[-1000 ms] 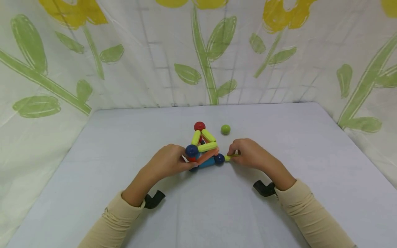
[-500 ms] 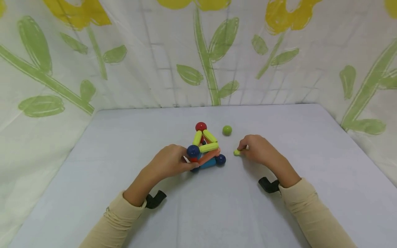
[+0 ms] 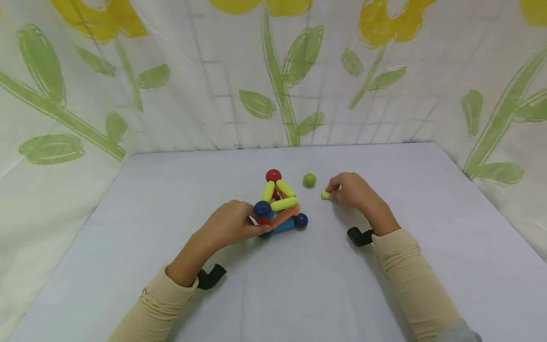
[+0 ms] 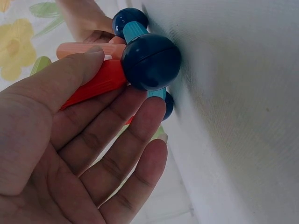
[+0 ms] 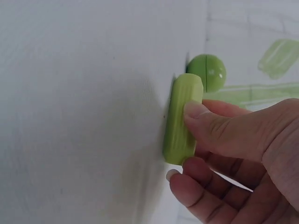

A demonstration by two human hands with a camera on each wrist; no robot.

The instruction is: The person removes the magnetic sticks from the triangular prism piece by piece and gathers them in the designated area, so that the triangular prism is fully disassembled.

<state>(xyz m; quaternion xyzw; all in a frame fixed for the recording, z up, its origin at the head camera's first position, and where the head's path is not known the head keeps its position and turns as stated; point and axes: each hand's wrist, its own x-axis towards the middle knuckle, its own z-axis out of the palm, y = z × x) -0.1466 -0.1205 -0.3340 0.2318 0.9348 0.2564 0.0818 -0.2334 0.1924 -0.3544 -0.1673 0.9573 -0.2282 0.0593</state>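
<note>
A frame of magnetic building sticks and balls [image 3: 284, 204] stands mid-table, with a red ball [image 3: 273, 175] on top and dark blue balls lower down. My left hand [image 3: 231, 222] steadies its left side. In the left wrist view, the thumb and fingers pinch a red stick [image 4: 100, 83] beside a dark blue ball [image 4: 152, 61]; an orange stick [image 4: 77, 49] lies along the thumb. My right hand [image 3: 352, 190] pinches a loose yellow-green stick [image 5: 183, 119] between thumb and fingers, low over the table. Behind that stick, in the right wrist view, rests a green ball [image 5: 208, 72].
The green ball also shows in the head view, right of the frame's top. A pale cloth covers the table [image 3: 290, 294]. Behind its back edge hangs a white curtain [image 3: 179, 109] printed with yellow flowers and green leaves.
My right hand has drawn the yellow-green stick away from the frame's right-hand blue ball, to the right and toward the table's back, nearer the green ball. My left hand keeps its hold on the frame.
</note>
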